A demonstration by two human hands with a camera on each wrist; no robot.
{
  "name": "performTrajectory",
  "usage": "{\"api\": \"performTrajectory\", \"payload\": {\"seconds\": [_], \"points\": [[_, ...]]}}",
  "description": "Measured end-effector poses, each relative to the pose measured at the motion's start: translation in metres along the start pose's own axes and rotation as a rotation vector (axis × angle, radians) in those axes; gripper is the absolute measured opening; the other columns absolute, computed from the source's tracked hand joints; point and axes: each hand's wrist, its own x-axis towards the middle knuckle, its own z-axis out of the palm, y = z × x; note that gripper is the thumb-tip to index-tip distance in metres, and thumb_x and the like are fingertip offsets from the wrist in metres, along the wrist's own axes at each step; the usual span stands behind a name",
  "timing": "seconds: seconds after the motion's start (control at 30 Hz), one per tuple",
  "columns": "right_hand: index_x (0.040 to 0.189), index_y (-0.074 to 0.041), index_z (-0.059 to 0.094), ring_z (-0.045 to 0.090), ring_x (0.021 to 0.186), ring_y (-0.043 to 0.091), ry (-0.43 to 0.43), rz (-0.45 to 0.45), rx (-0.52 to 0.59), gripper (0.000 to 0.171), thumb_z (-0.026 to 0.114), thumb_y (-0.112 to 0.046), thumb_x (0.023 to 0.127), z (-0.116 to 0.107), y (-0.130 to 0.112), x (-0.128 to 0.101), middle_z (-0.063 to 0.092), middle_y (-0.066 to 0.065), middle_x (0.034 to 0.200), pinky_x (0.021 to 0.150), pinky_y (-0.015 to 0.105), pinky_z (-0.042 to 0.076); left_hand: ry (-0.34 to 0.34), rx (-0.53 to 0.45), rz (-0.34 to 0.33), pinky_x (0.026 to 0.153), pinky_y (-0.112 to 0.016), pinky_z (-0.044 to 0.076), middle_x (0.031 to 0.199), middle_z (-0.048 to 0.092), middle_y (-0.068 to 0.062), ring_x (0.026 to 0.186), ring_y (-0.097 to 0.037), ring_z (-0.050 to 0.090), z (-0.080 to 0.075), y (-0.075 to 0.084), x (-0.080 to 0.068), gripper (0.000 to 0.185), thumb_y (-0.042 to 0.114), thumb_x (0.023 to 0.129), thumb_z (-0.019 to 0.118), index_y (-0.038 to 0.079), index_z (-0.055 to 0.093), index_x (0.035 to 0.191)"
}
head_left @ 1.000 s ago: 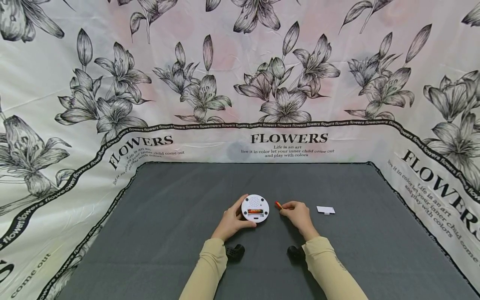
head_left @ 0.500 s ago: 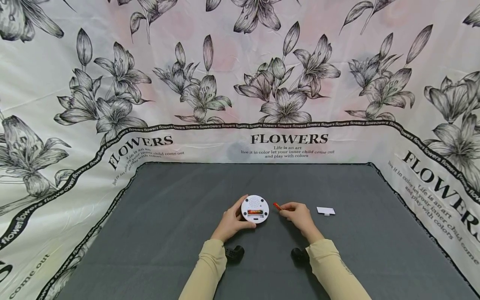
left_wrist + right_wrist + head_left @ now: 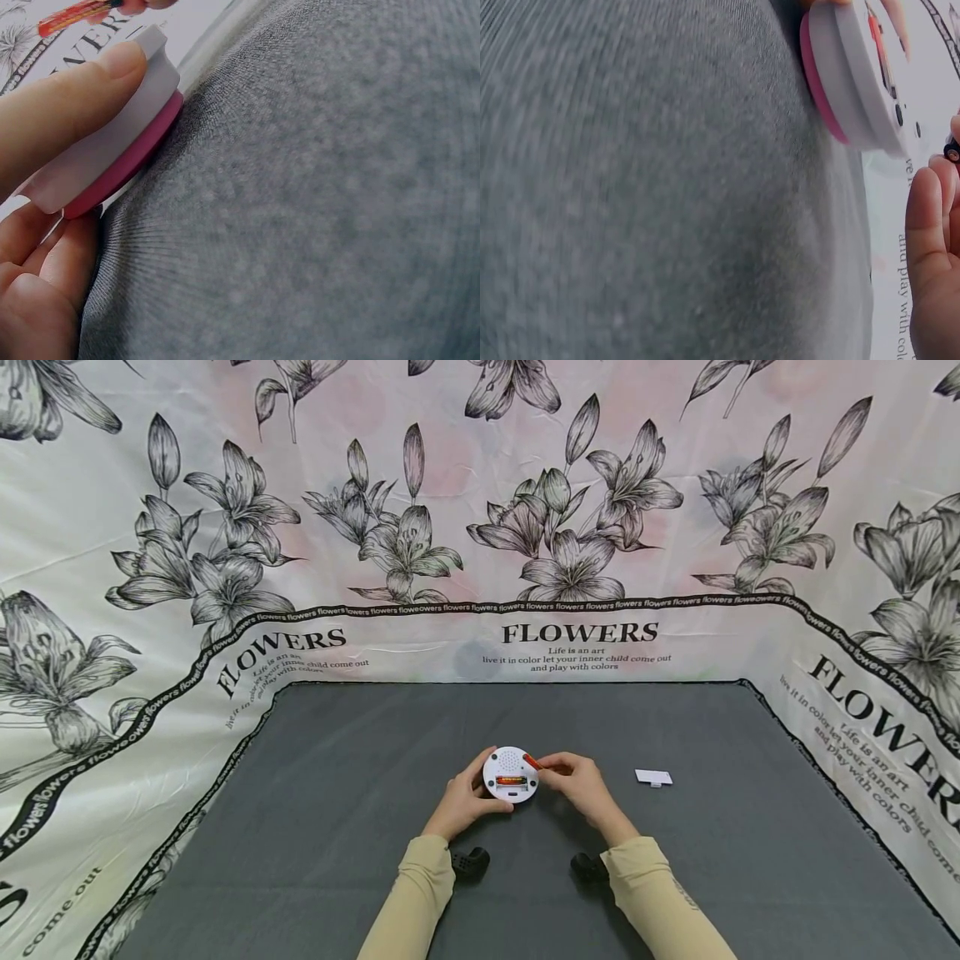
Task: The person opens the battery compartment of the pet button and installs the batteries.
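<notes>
My left hand point(image 3: 461, 802) grips a round white device point(image 3: 510, 760) by its left side, its perforated face up. The left wrist view shows a pink underside point(image 3: 135, 166) on the device and the thumb over its edge. One orange-red battery point(image 3: 512, 781) lies in the open battery compartment, with a bare strip of the compartment below it. My right hand point(image 3: 585, 783) pinches a second battery point(image 3: 532, 761), tilted, over the device's upper right edge. Whether that battery touches the device I cannot tell. In the right wrist view only its dark end point(image 3: 952, 152) shows.
A white battery cover point(image 3: 653, 777) with a small tab lies on the grey cloth point(image 3: 360, 760) to the right of my right hand. Flower-printed fabric point(image 3: 420, 643) rises behind and at both sides. Black wrist devices point(image 3: 470, 864) sit under both wrists.
My right hand first drew back slightly, then moved left and a little up, bringing its battery over the device's edge. The left hand and the device have stayed nearly still.
</notes>
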Motion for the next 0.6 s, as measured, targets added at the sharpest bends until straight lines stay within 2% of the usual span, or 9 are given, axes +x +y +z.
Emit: {"api": "performTrajectory", "payload": {"seconds": [0.33,0.6], "points": [[0.101,0.002,0.066,0.059,0.084,0.021,-0.050,-0.053,0.053,0.019,0.068,-0.008,0.085,0.0037,-0.0073,-0.0016,0.064,0.011,0.097,0.070,0.026,0.049,0.010,0.024,-0.007,0.092,-0.031,0.043,0.142,0.037,-0.009,0.124,-0.017,0.042,-0.0001,0.0012,0.0006,0.092,0.002,0.072,0.079,0.017,0.027,0.147],[0.103,0.007,0.062,0.061,0.082,0.024,-0.101,-0.062,0.122,0.020,0.065,-0.002,0.085,0.0050,-0.0099,-0.0040,0.065,0.017,0.095,0.072,0.037,0.053,0.008,0.022,-0.005,0.091,-0.031,0.044,0.141,0.038,-0.012,0.123,-0.019,0.043,-0.0001,0.0015,-0.0004,0.092,0.002,0.072,0.079,0.016,0.027,0.147]]}}
